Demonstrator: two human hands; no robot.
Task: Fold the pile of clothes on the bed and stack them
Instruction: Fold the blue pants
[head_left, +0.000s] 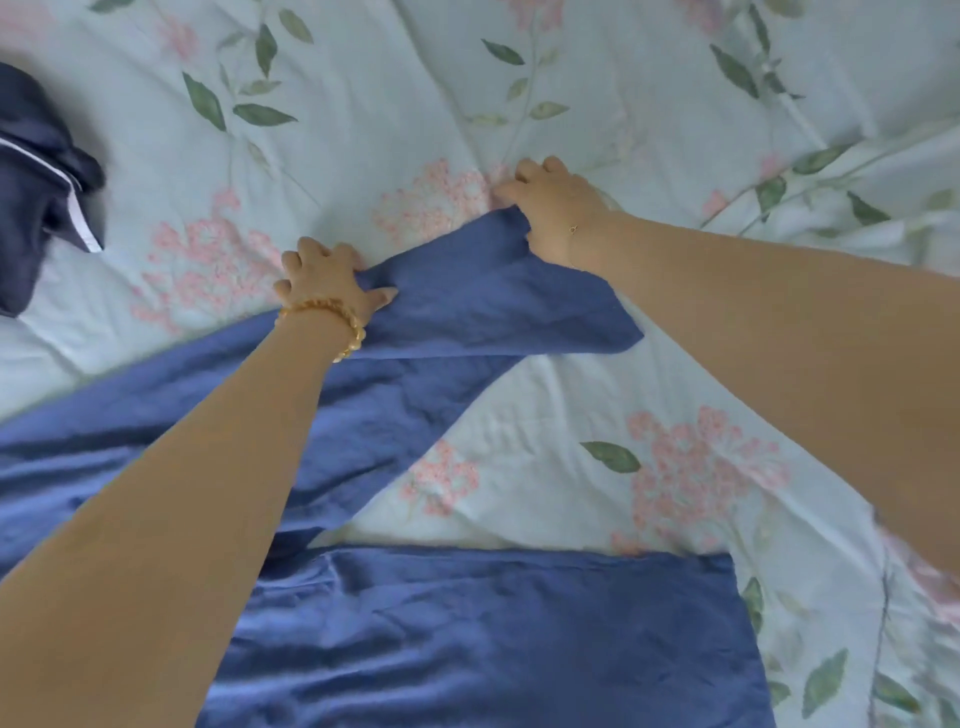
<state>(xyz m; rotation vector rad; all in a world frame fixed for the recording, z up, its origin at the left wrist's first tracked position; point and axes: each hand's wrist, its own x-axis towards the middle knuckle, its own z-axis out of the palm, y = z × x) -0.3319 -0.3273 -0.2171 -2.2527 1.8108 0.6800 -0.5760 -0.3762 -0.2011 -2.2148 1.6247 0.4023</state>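
A blue garment (467, 623) lies spread across the near part of the bed, with one long part stretched up toward the middle. My left hand (324, 278) grips the far end of that stretched part at its left corner, fingers curled over the cloth. My right hand (553, 208) holds the right corner of the same end, fingers bent down onto the cloth and the bed cover. A dark navy garment with white piping (41, 176) lies bunched at the far left edge.
The bed cover (649, 78) is pale green with pink flowers and green leaves, wrinkled toward the upper right. Bare cover shows between the stretched part and the garment's near part (545, 441).
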